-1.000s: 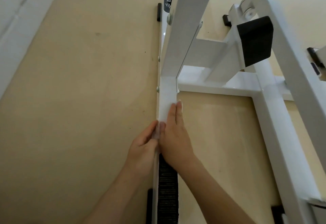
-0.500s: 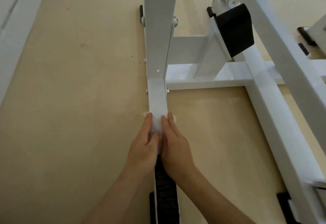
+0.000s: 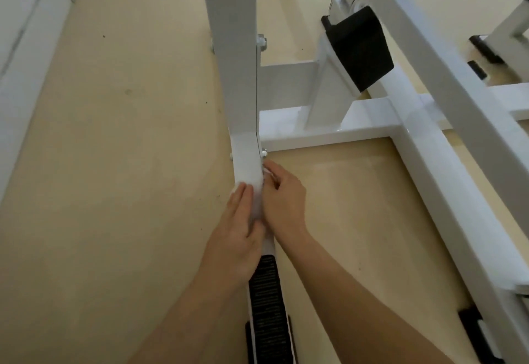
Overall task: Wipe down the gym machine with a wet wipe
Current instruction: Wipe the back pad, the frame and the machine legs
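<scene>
A white steel gym machine (image 3: 369, 123) stands on the beige floor, with a low base bar running toward me. A white wet wipe (image 3: 253, 191) lies draped over that bar just below the upright post. My left hand (image 3: 239, 232) presses the wipe against the bar's left side with straight fingers. My right hand (image 3: 283, 197) curls round the wipe on the bar's right side, fingertips near a bolt. A black ribbed foot pad (image 3: 267, 306) covers the bar below my hands.
A black rubber pad (image 3: 362, 48) sits on a slanted post at the upper right. Other white frame bars (image 3: 458, 180) run along the right. Black end caps (image 3: 475, 332) lie on the floor. A pale wall base (image 3: 25, 48) borders the left.
The view has shifted right and closer. My right hand has slid from the top of the bar to its right side and curled its fingers; the wipe sits a little farther up the bar.
</scene>
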`<state>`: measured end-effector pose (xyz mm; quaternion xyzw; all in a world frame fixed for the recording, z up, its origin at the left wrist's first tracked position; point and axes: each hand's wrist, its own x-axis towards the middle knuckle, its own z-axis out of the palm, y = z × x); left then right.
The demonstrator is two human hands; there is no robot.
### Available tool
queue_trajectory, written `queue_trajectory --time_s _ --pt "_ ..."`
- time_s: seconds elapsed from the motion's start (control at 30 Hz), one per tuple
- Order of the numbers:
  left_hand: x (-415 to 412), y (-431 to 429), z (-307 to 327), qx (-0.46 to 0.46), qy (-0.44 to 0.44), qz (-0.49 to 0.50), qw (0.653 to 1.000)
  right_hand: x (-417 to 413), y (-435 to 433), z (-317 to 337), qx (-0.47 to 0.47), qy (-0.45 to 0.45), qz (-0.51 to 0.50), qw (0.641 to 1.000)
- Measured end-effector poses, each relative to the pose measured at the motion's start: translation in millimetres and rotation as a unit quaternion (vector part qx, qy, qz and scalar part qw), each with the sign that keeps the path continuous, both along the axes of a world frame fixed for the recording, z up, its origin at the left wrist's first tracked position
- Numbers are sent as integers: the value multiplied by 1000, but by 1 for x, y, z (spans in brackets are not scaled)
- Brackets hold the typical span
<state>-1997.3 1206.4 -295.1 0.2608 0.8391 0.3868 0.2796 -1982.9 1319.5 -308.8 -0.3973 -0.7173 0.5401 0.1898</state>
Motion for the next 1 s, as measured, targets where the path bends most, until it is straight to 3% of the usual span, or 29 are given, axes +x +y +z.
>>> queue_trajectory --time_s 0.1,0.17,0.23,0.33,0.4,0.47,0.57,0.63,0.8,1.0 --pt "-23 12 -7 -35 69 -72 994 15 -20 -1 -70 -18 47 996" --pt "-33 18 -7 -9 34 -29 999 20 -18 -6 -88 -10 50 995" --pt "-39 21 -3 20 -8 38 999 16 -1 -11 -123 13 2 992" --pt "-37 23 9 5 39 -18 999 0 34 -11 -191 45 -103 975" --pt "-35 24 11 -19 72 -47 996 -14 59 -13 -151 44 -165 974" --pt "-37 26 8 -29 86 -47 995 -30 68 -13 -70 32 -164 983" --pt "-41 24 -1 -32 104 -51 993 -50 44 -11 21 -2 -32 999" --pt "-41 21 -7 -21 122 -56 991 -44 26 -16 24 -8 33 999" --pt "-34 20 -11 -5 143 -53 988 4 1 -27 -94 -32 105 989" --pt "-39 25 -7 -30 172 -43 984 -40 28 -27 -292 -10 80 953"
